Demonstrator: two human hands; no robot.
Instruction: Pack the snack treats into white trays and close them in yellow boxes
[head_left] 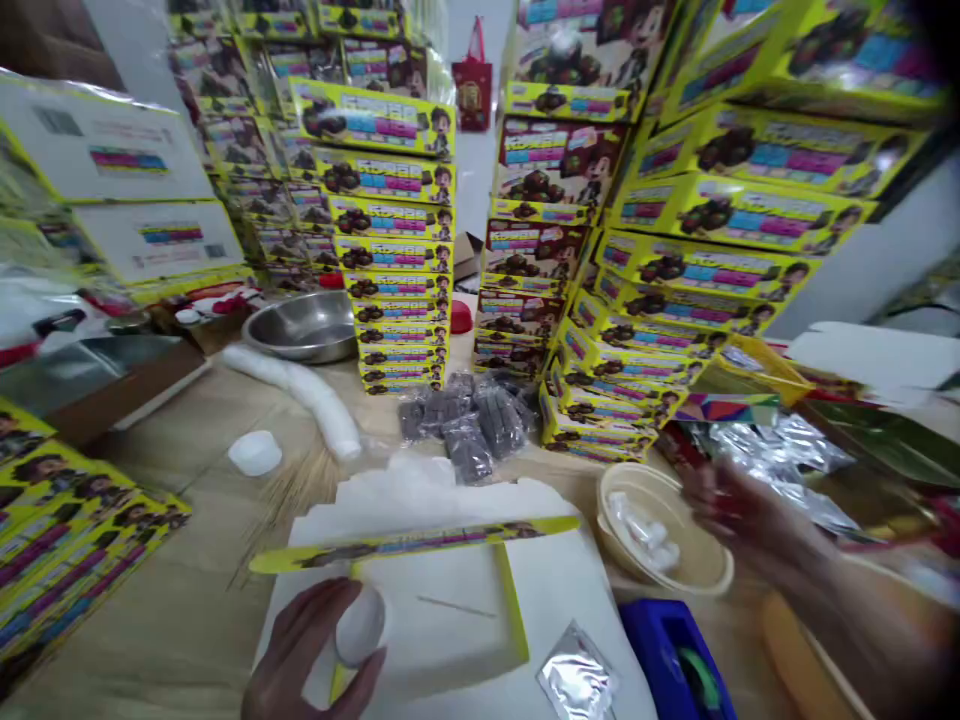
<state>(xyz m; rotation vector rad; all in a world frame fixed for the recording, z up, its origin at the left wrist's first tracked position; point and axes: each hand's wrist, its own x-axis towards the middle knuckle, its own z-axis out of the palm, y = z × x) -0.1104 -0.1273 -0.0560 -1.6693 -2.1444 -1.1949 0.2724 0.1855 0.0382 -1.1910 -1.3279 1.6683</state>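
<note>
The left hand (311,650) is gripping a white egg-shaped ball (360,625) above an unfolded carton (442,625); the blurred right hand (750,515), its opening unclear, is hovering near silver foil wrappers (772,450), while sealed yellow boxes (394,240) are standing stacked.

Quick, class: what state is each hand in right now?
Left hand: closed, holding a white round object.
Right hand: blurred above foil wrappers; cannot tell.

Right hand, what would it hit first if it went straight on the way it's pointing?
Probably the cream bowl of white pieces, just ahead of the blurred right hand, though depth is unclear.
</note>
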